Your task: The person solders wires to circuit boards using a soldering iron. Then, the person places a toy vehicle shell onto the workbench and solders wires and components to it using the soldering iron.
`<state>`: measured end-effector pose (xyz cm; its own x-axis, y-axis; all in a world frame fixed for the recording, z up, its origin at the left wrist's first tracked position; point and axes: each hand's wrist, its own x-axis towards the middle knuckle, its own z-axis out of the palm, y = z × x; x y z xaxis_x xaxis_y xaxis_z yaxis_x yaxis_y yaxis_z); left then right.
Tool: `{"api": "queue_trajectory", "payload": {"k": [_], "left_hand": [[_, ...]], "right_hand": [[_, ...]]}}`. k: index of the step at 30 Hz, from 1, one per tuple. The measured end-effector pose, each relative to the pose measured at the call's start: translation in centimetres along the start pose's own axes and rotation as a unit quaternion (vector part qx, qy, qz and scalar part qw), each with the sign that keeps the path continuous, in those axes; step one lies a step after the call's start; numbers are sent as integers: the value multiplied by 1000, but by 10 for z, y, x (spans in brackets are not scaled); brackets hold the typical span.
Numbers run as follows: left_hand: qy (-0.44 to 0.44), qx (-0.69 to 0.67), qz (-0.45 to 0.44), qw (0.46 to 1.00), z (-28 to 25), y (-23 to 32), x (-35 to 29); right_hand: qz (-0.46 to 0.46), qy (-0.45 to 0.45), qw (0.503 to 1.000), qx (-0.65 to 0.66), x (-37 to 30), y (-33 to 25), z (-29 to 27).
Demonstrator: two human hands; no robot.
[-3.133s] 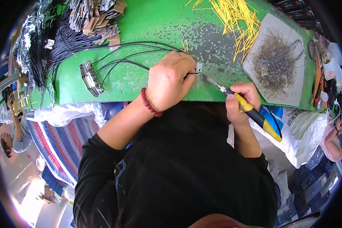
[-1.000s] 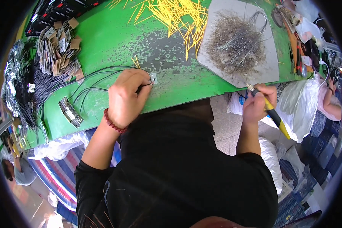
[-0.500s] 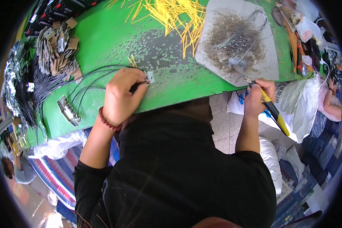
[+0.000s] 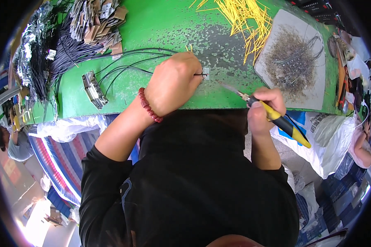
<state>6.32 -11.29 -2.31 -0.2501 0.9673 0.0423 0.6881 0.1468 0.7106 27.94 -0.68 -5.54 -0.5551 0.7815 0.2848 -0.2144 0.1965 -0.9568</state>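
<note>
My left hand (image 4: 175, 82), with a red bead bracelet at the wrist, is closed in a pinch on a black cable (image 4: 152, 50). The cable's thin end pokes out past the fingertips and meets a small pale plate (image 4: 206, 74) on the green table. Short yellow strips (image 4: 189, 48) stick out behind the knuckles. My right hand (image 4: 268, 107) grips a yellow and black soldering iron (image 4: 290, 129) like a pen. Its tip points left, a short way from the small plate and apart from it.
A grey board (image 4: 321, 88) bears dark crumbs and loose wire. Yellow strips (image 4: 249, 24) lie at the back. Left are cardboard-tagged cables (image 4: 97, 24), a black cable bundle (image 4: 76, 49) and a metal connector strip (image 4: 94, 90). White sacks (image 4: 329, 144) stand below the table's right edge.
The soldering iron has left the grey board and come left toward the small plate by my left hand. My left hand still pinches the cable. The whole view has shifted.
</note>
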Motion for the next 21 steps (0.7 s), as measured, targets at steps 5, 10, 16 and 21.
{"api": "queue_trajectory", "payload": {"k": [5, 10, 16, 21], "left_hand": [[-6, 16, 16, 1000, -2, -1, 0], [-2, 11, 23, 1000, -1, -3, 0], [-1, 2, 21, 1000, 0, -5, 0], [2, 0, 21, 1000, 0, -5, 0]], "right_hand": [[31, -22, 999, -14, 4, 6, 10], [56, -21, 998, -38, 8, 5, 13], [44, -21, 997, -59, 8, 6, 15], [51, -52, 994, -76, 9, 4, 13]]}}
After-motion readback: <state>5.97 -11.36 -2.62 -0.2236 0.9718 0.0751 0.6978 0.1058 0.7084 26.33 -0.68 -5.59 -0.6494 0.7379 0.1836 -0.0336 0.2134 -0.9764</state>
